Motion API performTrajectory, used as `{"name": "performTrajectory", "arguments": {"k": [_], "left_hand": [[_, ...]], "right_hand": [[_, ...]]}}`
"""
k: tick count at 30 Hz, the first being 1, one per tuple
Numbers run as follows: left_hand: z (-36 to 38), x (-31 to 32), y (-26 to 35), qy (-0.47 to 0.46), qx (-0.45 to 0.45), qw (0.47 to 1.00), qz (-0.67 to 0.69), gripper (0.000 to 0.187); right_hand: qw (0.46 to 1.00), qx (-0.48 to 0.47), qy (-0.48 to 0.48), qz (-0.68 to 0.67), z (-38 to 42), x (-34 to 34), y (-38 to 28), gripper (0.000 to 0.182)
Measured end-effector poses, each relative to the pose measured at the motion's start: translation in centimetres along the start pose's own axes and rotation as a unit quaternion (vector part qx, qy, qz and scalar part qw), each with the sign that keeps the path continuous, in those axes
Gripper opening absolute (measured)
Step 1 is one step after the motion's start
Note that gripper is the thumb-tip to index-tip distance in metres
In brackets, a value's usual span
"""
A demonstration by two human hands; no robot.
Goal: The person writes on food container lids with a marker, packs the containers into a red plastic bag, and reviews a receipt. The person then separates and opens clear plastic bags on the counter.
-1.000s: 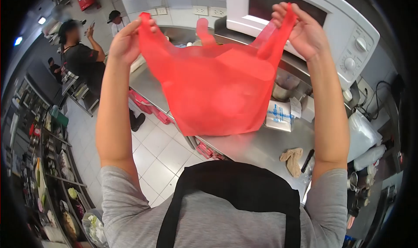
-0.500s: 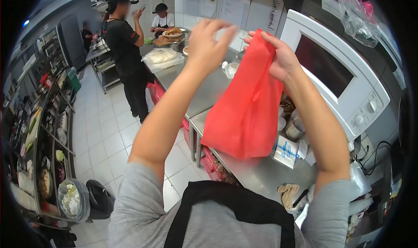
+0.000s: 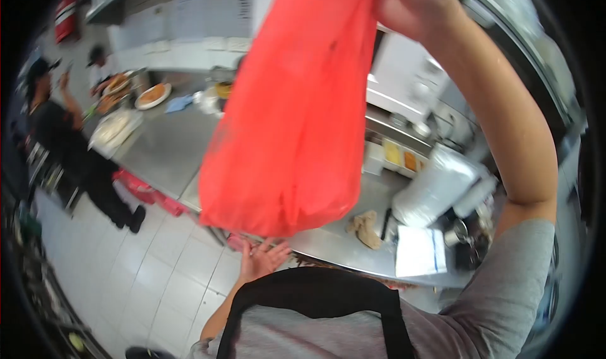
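Observation:
My right hand (image 3: 413, 5) is raised high at the top of the view and grips the top of a red plastic bag (image 3: 290, 119), which hangs down in front of me over the steel counter (image 3: 164, 147). My left hand (image 3: 262, 258) is low, just under the bottom of the bag, palm up with fingers spread and nothing in it. It sits near the counter's front edge, above my dark apron.
On the counter lie a crumpled brown cloth (image 3: 366, 228), a white paper packet (image 3: 420, 250), a large wrapped white bundle (image 3: 435, 185) and plates of food (image 3: 153, 95) farther back. A white microwave (image 3: 407, 75) stands behind. A person in black (image 3: 69, 151) stands at left on the tiled floor.
My right hand has lifted the bag much higher. My left hand has let go of the bag and dropped below it, open. The view has swung.

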State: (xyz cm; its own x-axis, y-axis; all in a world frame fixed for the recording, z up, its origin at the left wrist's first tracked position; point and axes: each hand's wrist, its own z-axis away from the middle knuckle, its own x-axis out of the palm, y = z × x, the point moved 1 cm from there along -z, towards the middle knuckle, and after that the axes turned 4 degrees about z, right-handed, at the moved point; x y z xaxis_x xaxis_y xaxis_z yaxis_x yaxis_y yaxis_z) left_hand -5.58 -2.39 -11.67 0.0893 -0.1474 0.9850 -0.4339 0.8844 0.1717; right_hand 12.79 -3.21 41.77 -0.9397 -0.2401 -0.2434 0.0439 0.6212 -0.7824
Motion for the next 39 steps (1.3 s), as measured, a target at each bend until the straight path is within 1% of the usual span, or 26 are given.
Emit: {"name": "performTrajectory", "arguments": {"k": [1, 3, 4, 7, 11, 17, 20, 21, 22, 23, 24, 25, 27, 30, 32, 33, 36, 37, 39], "left_hand": [[-1.3, 2.3, -1.9, -0.05, -0.072, 0.996, 0.02, 0.074], [-4.0, 5.4, -4.0, -0.047, -0.043, 0.998, -0.014, 0.071], [-5.1, 6.6, -5.4, -0.051, -0.043, 0.997, -0.027, 0.072], [-6.7, 8.8, -10.8, -0.072, -0.075, 0.994, -0.044, 0.074], [-5.9, 10.6, -20.1, -0.086, -0.118, 0.988, -0.05, 0.077], [-3.0, 12.4, -36.0, -0.102, -0.173, 0.979, -0.016, 0.081], [-1.9, 14.6, -43.4, -0.058, -0.261, 0.961, 0.069, 0.083], [-1.5, 15.9, -45.1, 0.014, -0.342, 0.929, 0.141, 0.086], [-1.8, 15.9, -46.6, -0.021, -0.356, 0.928, 0.105, 0.086], [-2.4, 15.6, -47.9, -0.057, -0.37, 0.925, 0.07, 0.086], [-3.2, 15.5, -49.1, -0.094, -0.383, 0.918, 0.035, 0.086], [-4.2, 15.8, -49.9, -0.125, -0.395, 0.907, 0.075, 0.088], [-6.3, 17.0, -51.5, -0.154, -0.391, 0.906, 0.04, 0.087], [-8.7, 17.9, -54.4, -0.187, -0.386, 0.903, -0.012, 0.084], [-10.2, 17.6, -56.4, -0.209, -0.384, 0.898, -0.052, 0.082], [-11.0, 17.8, -57.4, -0.235, -0.384, 0.89, -0.064, 0.078], [-13.7, 19.5, -60.7, -0.268, -0.376, 0.878, -0.123, 0.075], [-14.5, 20.5, -61.9, -0.25, -0.363, 0.886, -0.141, 0.079], [-16.6, 22.4, -63.8, -0.299, -0.349, 0.866, -0.197, 0.081]], "right_hand": [[0.997, -0.02, 0.048, 0.058, 1.6, 0.4, -2.1, 0.038], [0.989, -0.034, 0.095, 0.109, 5.2, 0.3, -5.8, 0.04], [0.984, -0.034, 0.115, 0.13, 7.3, 0.2, -7.6, 0.041], [0.966, -0.028, 0.173, 0.191, 14.8, 0.4, -13.4, 0.045], [0.94, 0.006, 0.236, 0.247, 26.4, 2.1, -21.6, 0.051], [0.902, 0.099, 0.306, 0.287, 42.2, 8.0, -31.5, 0.061], [0.891, 0.15, 0.33, 0.275, 48.4, 9.4, -34.7, 0.067], [0.888, 0.164, 0.337, 0.267, 50.3, 9.5, -35.6, 0.068], [0.88, 0.176, 0.35, 0.269, 52.2, 9.5, -36.4, 0.07], [0.866, 0.189, 0.373, 0.274, 54.1, 9.6, -37.3, 0.072], [0.816, 0.214, 0.424, 0.331, 55.9, 10.0, -38.5, 0.076], [0.798, 0.218, 0.451, 0.335, 58.0, 9.7, -39.7, 0.077], [0.759, 0.228, 0.502, 0.346, 62.3, 8.6, -42.0, 0.08], [0.677, 0.234, 0.58, 0.388, 68.9, 7.0, -47.2, 0.078], [0.639, 0.222, 0.617, 0.402, 72.6, 5.6, -50.6, 0.075], [0.619, 0.215, 0.635, 0.409, 74.3, 5.0, -52.2, 0.073], [0.587, 0.217, 0.653, 0.427, 79.4, 2.0, -56.6, 0.075], [0.601, 0.222, 0.64, 0.425, 81.1, 0.7, -57.8, 0.077], [0.597, 0.205, 0.653, 0.418, 84.4, -2.0, -59.7, 0.077]]}}
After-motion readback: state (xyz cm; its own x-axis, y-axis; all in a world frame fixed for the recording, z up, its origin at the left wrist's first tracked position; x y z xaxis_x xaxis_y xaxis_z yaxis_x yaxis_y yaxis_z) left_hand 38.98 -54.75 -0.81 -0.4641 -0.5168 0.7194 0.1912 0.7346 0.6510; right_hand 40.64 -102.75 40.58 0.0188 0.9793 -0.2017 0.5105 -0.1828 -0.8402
